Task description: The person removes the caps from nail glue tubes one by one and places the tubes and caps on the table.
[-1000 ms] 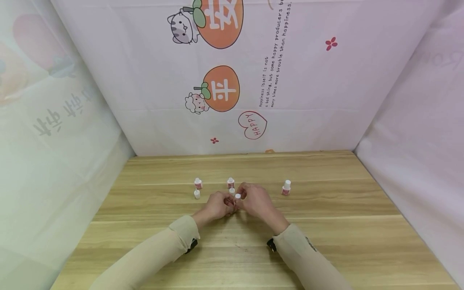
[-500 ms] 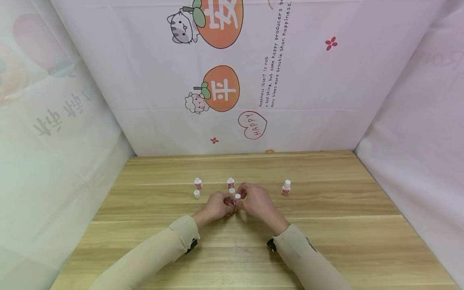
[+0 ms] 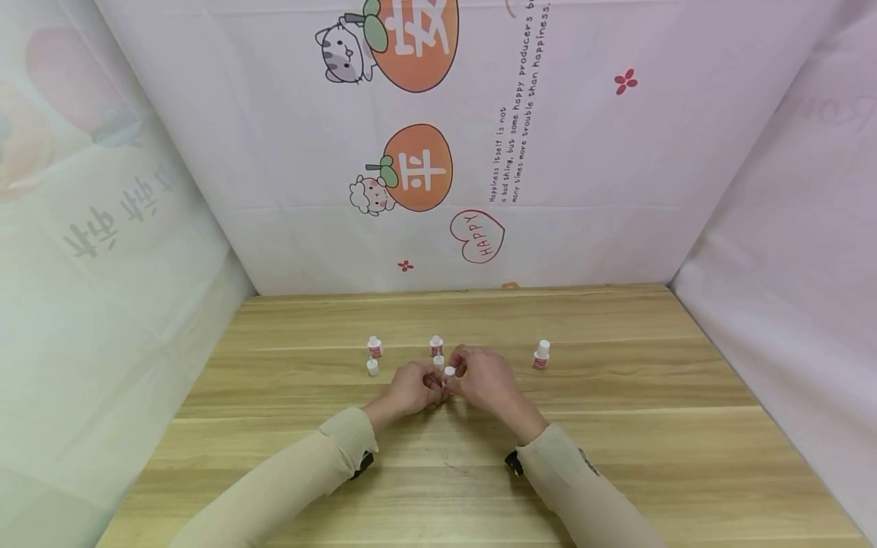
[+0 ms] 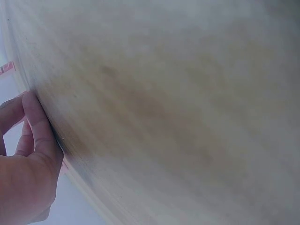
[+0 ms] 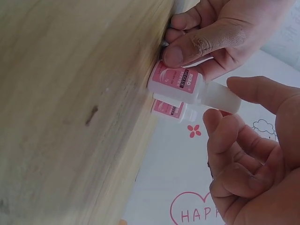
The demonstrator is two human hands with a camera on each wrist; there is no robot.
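Note:
A small nail glue bottle (image 5: 176,82) with a pink label stands on the table between my hands, its white cap (image 5: 221,97) on top. My left hand (image 3: 411,387) grips the bottle low on its body, thumb against the label side in the right wrist view. Thumb and index finger of my right hand (image 3: 486,379) pinch the cap. From the head, fingers cover most of this bottle. In the left wrist view my left hand (image 4: 28,173) shows at the left edge, and the bottle is hidden there.
Two uncapped bottles, one at the left (image 3: 374,347) and one in the middle (image 3: 436,346), stand behind my hands. Loose white caps (image 3: 373,367) lie in front of them. A capped bottle (image 3: 541,355) stands to the right. Printed white cloth (image 3: 548,251) walls the wooden table (image 3: 438,487).

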